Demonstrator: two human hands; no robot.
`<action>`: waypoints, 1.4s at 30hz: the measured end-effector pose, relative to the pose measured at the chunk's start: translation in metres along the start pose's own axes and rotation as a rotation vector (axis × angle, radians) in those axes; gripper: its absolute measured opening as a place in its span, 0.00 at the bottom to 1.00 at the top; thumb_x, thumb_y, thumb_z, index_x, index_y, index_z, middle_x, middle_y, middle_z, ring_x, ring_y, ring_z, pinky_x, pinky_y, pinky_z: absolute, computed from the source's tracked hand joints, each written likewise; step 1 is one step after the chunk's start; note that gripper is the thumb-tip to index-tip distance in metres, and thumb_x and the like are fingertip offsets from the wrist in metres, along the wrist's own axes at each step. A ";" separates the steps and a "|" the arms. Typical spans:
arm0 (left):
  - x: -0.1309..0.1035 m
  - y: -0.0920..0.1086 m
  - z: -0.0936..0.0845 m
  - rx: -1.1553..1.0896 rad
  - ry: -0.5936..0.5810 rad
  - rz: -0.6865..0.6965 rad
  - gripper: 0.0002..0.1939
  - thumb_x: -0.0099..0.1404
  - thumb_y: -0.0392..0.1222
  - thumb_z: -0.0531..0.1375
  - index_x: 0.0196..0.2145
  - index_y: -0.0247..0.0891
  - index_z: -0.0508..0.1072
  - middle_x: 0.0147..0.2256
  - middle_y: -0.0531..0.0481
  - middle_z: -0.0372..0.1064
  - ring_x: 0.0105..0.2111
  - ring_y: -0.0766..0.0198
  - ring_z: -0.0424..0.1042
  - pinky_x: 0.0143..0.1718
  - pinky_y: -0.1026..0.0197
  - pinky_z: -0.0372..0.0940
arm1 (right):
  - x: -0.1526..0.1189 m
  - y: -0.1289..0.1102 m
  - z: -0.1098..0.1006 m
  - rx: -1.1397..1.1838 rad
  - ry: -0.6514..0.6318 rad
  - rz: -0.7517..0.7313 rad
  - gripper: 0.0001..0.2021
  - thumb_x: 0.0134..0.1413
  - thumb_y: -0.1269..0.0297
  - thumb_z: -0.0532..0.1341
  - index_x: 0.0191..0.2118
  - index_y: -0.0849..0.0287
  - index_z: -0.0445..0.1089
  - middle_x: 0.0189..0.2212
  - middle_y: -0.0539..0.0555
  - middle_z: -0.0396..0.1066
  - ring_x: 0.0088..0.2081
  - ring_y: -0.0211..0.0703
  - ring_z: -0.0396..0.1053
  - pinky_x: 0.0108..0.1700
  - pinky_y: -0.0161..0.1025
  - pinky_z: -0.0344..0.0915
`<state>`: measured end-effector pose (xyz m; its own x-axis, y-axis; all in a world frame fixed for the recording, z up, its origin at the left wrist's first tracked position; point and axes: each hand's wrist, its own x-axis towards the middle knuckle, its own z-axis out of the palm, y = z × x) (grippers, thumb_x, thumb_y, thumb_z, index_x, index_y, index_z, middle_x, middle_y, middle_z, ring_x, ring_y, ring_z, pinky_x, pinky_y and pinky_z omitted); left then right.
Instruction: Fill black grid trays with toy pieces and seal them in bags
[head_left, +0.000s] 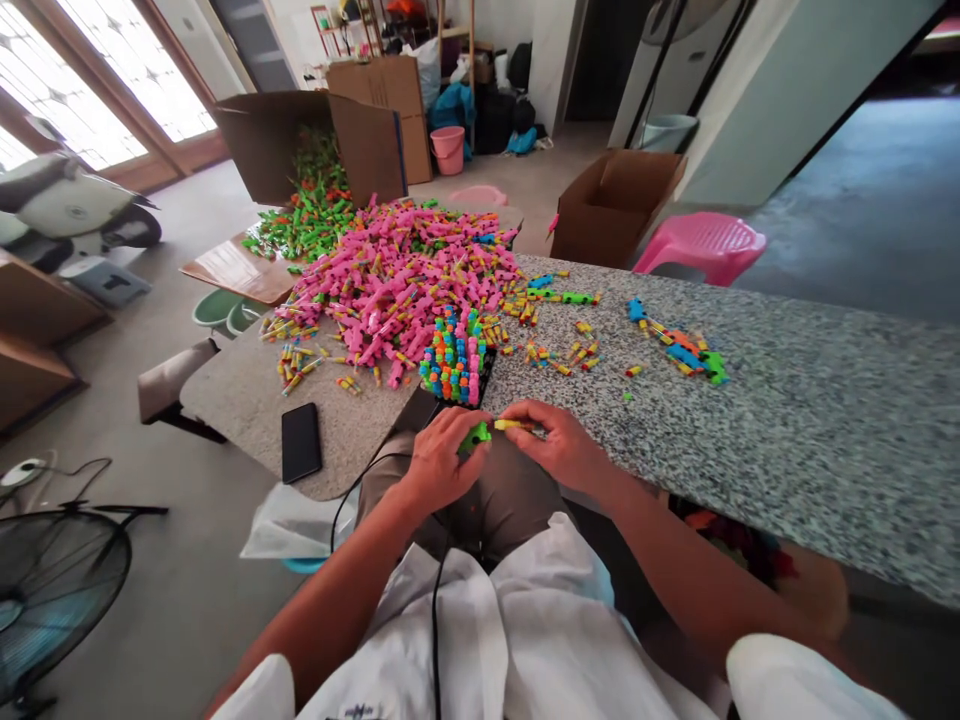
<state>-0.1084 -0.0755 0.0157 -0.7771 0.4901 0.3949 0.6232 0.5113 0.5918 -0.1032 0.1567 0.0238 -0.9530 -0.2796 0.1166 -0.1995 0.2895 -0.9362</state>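
Note:
My left hand (442,455) is closed round a small green plastic piece (475,437) above my lap. Facing it, my right hand (559,440) pinches a thin yellow stick-like piece (511,425), its tip close to the green piece; whether the two touch I cannot tell. Just beyond my hands stands a block of upright blue, green, orange and pink pieces (454,360) in rows at the table edge. Behind it spreads a large heap of pink plastic pieces (397,270). Short yellow-and-red sticks (581,352) lie scattered to the right of the block.
A cardboard box (277,150) on its side spills green pieces (311,215) behind the heap. A black phone (301,442) lies at the left of the granite table (795,430). Several coloured pieces (682,350) sit farther right. A pink stool (705,240) stands beyond; a fan (60,590) is at left.

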 end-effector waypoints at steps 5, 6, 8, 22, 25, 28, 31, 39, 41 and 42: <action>0.001 0.001 -0.006 0.079 -0.026 0.049 0.19 0.73 0.42 0.59 0.59 0.41 0.73 0.48 0.43 0.76 0.49 0.56 0.74 0.53 0.54 0.69 | -0.003 -0.003 0.006 0.085 -0.062 0.013 0.12 0.66 0.57 0.64 0.49 0.54 0.78 0.43 0.51 0.80 0.43 0.44 0.75 0.47 0.40 0.69; 0.001 0.000 -0.007 0.094 -0.037 0.053 0.20 0.72 0.43 0.59 0.60 0.42 0.73 0.49 0.43 0.77 0.48 0.56 0.74 0.52 0.54 0.69 | -0.003 -0.003 0.006 0.092 -0.078 0.010 0.12 0.66 0.57 0.64 0.50 0.54 0.78 0.43 0.52 0.80 0.45 0.45 0.75 0.48 0.40 0.69; 0.000 0.000 -0.009 0.130 -0.061 0.064 0.20 0.72 0.43 0.59 0.61 0.43 0.74 0.49 0.44 0.77 0.48 0.56 0.75 0.52 0.53 0.69 | -0.003 -0.003 0.006 0.102 -0.106 0.004 0.12 0.65 0.59 0.64 0.50 0.54 0.79 0.45 0.52 0.80 0.47 0.46 0.75 0.50 0.41 0.69; 0.003 0.001 -0.018 0.217 -0.180 0.098 0.22 0.72 0.44 0.60 0.62 0.45 0.74 0.52 0.44 0.78 0.48 0.53 0.74 0.51 0.51 0.71 | -0.008 -0.001 0.005 0.149 -0.142 0.049 0.11 0.64 0.57 0.65 0.46 0.56 0.79 0.40 0.51 0.79 0.40 0.42 0.73 0.44 0.38 0.67; 0.001 0.008 -0.018 0.221 -0.199 0.092 0.23 0.72 0.44 0.60 0.63 0.44 0.74 0.53 0.43 0.77 0.48 0.53 0.74 0.50 0.51 0.71 | -0.008 0.000 -0.002 0.095 -0.205 0.009 0.11 0.64 0.57 0.65 0.46 0.56 0.80 0.40 0.52 0.78 0.41 0.43 0.72 0.44 0.38 0.66; -0.002 0.013 -0.017 0.184 -0.198 0.086 0.24 0.72 0.44 0.60 0.64 0.44 0.73 0.52 0.42 0.77 0.48 0.53 0.74 0.51 0.51 0.72 | -0.008 0.005 -0.009 0.087 -0.271 0.007 0.12 0.64 0.56 0.64 0.45 0.56 0.80 0.38 0.52 0.78 0.40 0.44 0.71 0.43 0.38 0.66; -0.003 0.010 -0.015 0.184 -0.189 0.039 0.24 0.71 0.43 0.61 0.64 0.46 0.73 0.51 0.43 0.77 0.48 0.54 0.75 0.52 0.51 0.72 | -0.007 0.012 -0.010 0.034 -0.333 0.027 0.13 0.66 0.56 0.63 0.48 0.56 0.79 0.37 0.51 0.78 0.37 0.42 0.71 0.40 0.37 0.65; -0.010 -0.015 -0.017 0.188 -0.331 0.036 0.30 0.70 0.47 0.66 0.68 0.50 0.67 0.60 0.44 0.73 0.58 0.51 0.72 0.60 0.47 0.71 | 0.001 0.030 -0.006 -0.480 -0.372 -0.123 0.10 0.64 0.69 0.62 0.44 0.56 0.82 0.43 0.56 0.75 0.46 0.46 0.72 0.49 0.38 0.64; -0.018 -0.026 -0.021 0.170 -0.239 -0.038 0.31 0.71 0.50 0.66 0.69 0.50 0.66 0.63 0.44 0.69 0.62 0.51 0.69 0.64 0.46 0.68 | 0.006 0.038 -0.016 -0.527 -0.292 -0.056 0.09 0.64 0.66 0.64 0.45 0.55 0.83 0.41 0.56 0.74 0.42 0.44 0.71 0.45 0.37 0.63; -0.022 -0.034 -0.024 0.170 -0.179 -0.080 0.30 0.71 0.50 0.65 0.68 0.50 0.66 0.64 0.44 0.68 0.63 0.51 0.69 0.66 0.45 0.66 | 0.010 0.043 -0.022 -0.525 -0.248 -0.022 0.10 0.64 0.63 0.64 0.45 0.55 0.83 0.40 0.55 0.73 0.40 0.43 0.70 0.43 0.37 0.62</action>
<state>-0.1147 -0.1204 0.0034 -0.8057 0.5531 0.2120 0.5783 0.6570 0.4836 -0.1264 0.1866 -0.0082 -0.8779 -0.4788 -0.0061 -0.3657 0.6785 -0.6371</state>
